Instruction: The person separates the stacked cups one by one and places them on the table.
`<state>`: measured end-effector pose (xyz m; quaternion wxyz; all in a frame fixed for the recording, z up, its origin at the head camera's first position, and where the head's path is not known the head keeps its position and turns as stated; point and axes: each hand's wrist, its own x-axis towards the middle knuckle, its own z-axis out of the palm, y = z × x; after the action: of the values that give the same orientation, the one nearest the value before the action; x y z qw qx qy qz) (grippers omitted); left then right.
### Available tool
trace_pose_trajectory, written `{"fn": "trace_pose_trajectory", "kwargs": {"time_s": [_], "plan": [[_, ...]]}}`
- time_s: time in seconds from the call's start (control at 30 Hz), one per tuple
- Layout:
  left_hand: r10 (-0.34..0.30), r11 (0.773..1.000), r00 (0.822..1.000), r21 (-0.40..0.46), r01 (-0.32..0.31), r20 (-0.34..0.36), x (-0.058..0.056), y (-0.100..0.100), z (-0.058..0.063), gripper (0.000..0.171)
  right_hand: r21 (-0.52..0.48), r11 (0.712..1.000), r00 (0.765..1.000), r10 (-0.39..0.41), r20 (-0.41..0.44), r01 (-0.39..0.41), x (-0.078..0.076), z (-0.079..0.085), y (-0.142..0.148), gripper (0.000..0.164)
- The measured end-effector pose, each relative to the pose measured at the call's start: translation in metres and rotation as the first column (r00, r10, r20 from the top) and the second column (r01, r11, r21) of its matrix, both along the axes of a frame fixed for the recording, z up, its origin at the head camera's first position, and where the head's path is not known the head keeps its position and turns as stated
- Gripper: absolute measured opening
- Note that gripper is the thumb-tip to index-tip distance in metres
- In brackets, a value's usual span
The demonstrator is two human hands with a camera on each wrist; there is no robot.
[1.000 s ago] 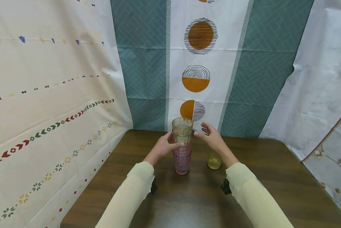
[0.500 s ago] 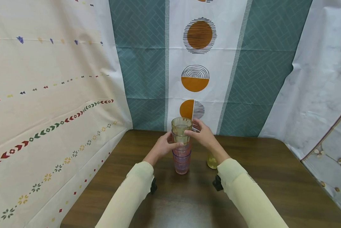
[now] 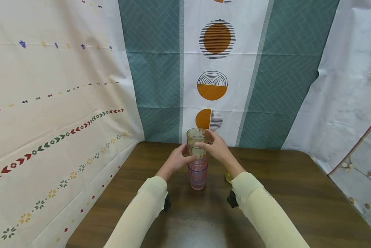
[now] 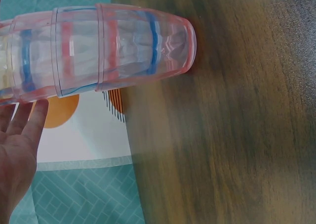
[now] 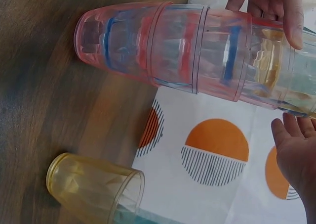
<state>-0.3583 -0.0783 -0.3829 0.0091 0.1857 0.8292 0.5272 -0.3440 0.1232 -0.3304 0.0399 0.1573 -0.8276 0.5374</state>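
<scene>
A tall stack of nested clear tumblers [image 3: 198, 177], tinted pink and blue lower down, stands upright on the table. Its topmost tumbler is yellow [image 3: 191, 137]. My left hand [image 3: 177, 159] grips the upper part of the stack from the left, thumb across the front. From the right, my right hand [image 3: 218, 147] holds the yellow tumbler near the top, its thumb in front and fingers behind. The right wrist view shows the stack's layered rims [image 5: 197, 51] with both hands at its upper end. Some of the fingers are hidden behind the tumblers.
A separate yellow tumbler [image 5: 89, 187] stands on the wooden table [image 3: 281, 196] right of the stack, mostly covered by my right forearm in the head view. A patterned cloth [image 3: 213, 62] hangs just behind the table's back edge, with more cloth on both sides.
My right hand has moved left from beside the stack and taken hold of the yellow tumbler on top. The left hand and the stack have stayed in place.
</scene>
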Motion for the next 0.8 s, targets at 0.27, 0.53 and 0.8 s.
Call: {"fn": "trace_pose_trajectory", "kwargs": {"time_s": [0.27, 0.53, 0.8], "plan": [[-0.006, 1.000, 1.000, 0.001, 0.006, 0.025, -0.0002, -0.0012, 0.0005, 0.070, -0.021, 1.000, 1.000, -0.013, -0.009, 0.013, 0.0002, -0.0006, -0.0014, 0.084], [0.004, 1.000, 1.000, -0.010, -0.004, 0.025, -0.0013, -0.0034, -0.0007, 0.072, -0.039, 0.999, 0.999, -0.035, 0.002, 0.035, 0.0014, -0.0014, -0.0025, 0.085], [-0.004, 1.000, 1.000, -0.003, 0.004, 0.017, -0.0024, -0.0019, -0.0002, 0.069, -0.069, 0.996, 0.998, -0.061, 0.009, 0.061, 0.0015, -0.0030, -0.0016, 0.089]]}}
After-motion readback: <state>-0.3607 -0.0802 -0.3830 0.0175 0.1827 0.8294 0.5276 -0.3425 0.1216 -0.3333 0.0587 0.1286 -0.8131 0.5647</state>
